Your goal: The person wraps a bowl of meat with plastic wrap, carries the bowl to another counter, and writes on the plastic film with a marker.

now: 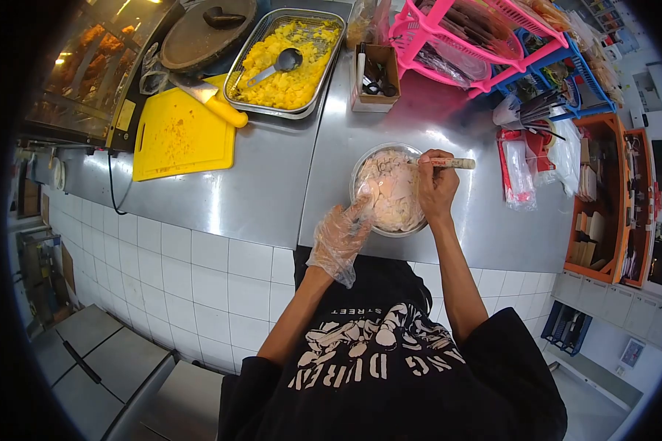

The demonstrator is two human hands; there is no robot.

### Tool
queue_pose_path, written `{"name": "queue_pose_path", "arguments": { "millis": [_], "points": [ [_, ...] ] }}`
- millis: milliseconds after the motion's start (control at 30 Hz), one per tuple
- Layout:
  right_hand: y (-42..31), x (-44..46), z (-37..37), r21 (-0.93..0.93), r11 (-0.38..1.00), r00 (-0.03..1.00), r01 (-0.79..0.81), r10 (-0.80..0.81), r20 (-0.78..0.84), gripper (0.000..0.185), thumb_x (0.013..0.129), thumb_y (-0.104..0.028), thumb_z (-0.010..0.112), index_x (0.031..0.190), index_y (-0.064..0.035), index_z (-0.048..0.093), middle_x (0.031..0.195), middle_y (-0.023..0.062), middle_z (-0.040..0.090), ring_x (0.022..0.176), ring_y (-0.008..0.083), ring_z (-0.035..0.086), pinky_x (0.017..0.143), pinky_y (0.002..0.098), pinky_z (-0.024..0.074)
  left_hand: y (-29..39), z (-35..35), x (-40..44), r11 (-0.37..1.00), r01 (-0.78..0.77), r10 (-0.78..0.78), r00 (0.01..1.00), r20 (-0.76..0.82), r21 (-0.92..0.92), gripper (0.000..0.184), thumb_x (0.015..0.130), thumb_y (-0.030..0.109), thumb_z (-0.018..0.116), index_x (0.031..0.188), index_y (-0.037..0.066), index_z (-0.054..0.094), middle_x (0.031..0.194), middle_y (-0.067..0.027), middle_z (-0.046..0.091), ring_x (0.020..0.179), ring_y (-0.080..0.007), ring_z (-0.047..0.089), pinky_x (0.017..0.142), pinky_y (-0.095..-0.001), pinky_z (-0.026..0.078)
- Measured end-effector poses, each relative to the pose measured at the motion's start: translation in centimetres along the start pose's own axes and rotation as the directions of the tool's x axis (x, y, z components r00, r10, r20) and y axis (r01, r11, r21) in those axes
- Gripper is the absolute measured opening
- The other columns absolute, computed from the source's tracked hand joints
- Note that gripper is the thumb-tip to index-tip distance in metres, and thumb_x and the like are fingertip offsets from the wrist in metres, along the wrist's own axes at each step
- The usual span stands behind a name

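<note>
Touching the left side of a round, shiny-rimmed bowl (399,233) of pale pink pieces (394,195), set on a silver metal counter (493,228), with the loosely extended fingers of the plastic-gloved left hand (342,234), too hidden to tell any grip. Pinching a slim cream marker (460,163) over the bowl's right edge in the curled fingers of the bare right hand (438,185). Apparently at a writing step, next calling for a steady bowl and controlled strokes.

Shiny metal bench (257,195), my crinkly see-through plastic glove (340,237)
Tee's (456,400) just matt cloth, pink basket's (413,50) glossy plastic.
</note>
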State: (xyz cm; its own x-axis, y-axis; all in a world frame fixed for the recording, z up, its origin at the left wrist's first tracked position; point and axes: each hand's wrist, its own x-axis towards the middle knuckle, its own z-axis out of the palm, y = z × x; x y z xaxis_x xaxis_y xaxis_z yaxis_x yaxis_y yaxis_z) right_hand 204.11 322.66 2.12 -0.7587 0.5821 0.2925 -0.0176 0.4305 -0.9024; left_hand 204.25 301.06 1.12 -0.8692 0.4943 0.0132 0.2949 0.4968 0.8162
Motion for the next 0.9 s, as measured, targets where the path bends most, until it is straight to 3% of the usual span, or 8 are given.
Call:
{"name": "queue_pose_path", "arguments": {
  "millis": [567,667,767,900],
  "points": [
    [0.1,0.2,0.0,-0.07,0.997,1.0,-0.021,0.021,-0.004,0.015,0.094,-0.014,0.059,0.093,0.0006,0.058,0.072,0.0051,0.057,0.06,0.0106,0.05,0.056,0.026,0.0425,0.1,-0.1,0.0,0.999,-0.019,0.018,1.0,-0.024,-0.041,0.044,0.085,0.028,0.066,0.127,0.019,0.059,0.078,-0.0209,0.054,0.07,-0.0379,0.057,0.062,-0.0462,0.046],
    [-0.5,0.3,0.0,-0.074,0.995,0.997,-0.068,0.071,0.036,0.015,0.095,-0.015,0.058,0.096,-0.0002,0.056,0.078,0.0026,0.057,0.069,0.007,0.049,0.064,0.0223,0.0421,0.4,-0.4,0.1,1.0,0.009,-0.009,1.0,0.005,-0.025,0.044,0.085,0.027,0.066,0.128,0.019,0.059,0.078,-0.0207,0.055,0.071,-0.038,0.058,0.063,-0.0462,0.046],
    [-0.6,0.3,0.2,0.026,1.0,0.997,-0.017,0.019,-0.074,0.013,0.093,-0.013,0.059,0.092,0.0007,0.058,0.077,0.0045,0.058,0.066,0.0097,0.052,0.061,0.0253,0.0441,-0.1,0.1,-0.2,0.999,-0.039,0.039,0.999,-0.037,0.006,0.044,0.085,0.026,0.066,0.128,0.019,0.059,0.078,-0.0203,0.055,0.071,-0.0378,0.058,0.063,-0.0462,0.046],
    [0.4,-0.1,-0.1,0.242,0.97,0.987,-0.014,0.052,-0.154,0.012,0.093,-0.011,0.059,0.096,-0.0005,0.056,0.086,0.0064,0.058,0.077,0.0105,0.054,0.071,0.0257,0.0455,0.0,0.1,-0.1,1.0,-0.014,0.014,1.0,-0.014,-0.006,0.045,0.084,0.026,0.067,0.128,0.019,0.059,0.078,-0.0198,0.054,0.071,-0.0375,0.057,0.062,-0.0462,0.046]
  ]
}}
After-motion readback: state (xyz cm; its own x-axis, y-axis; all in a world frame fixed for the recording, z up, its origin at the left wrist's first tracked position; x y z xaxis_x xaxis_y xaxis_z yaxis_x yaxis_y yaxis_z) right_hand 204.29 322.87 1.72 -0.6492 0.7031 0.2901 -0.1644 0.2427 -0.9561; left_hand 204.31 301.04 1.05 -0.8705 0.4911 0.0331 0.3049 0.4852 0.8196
